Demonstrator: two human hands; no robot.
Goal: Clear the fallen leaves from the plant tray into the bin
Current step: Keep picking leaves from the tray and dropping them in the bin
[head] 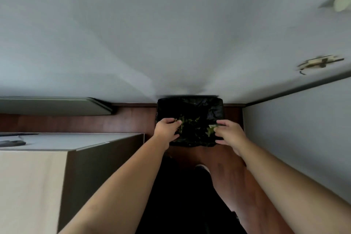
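Note:
A bin (218,108) lined with a black plastic bag stands on the wooden floor against the white wall. Green leaves (190,121) lie loose inside it. My left hand (167,128) hovers over the bin's left edge, fingers curled, with small leaf bits at the fingertips. My right hand (228,132) is over the right edge and pinches a pale green leaf (210,129) between thumb and fingers. The plant tray is not in view.
A dark cabinet with a light top (76,141) stands to the left, with a dark object (11,143) on it. A white panel (296,129) rises on the right. My shoe (202,169) rests on the wooden floor (228,176) below the bin.

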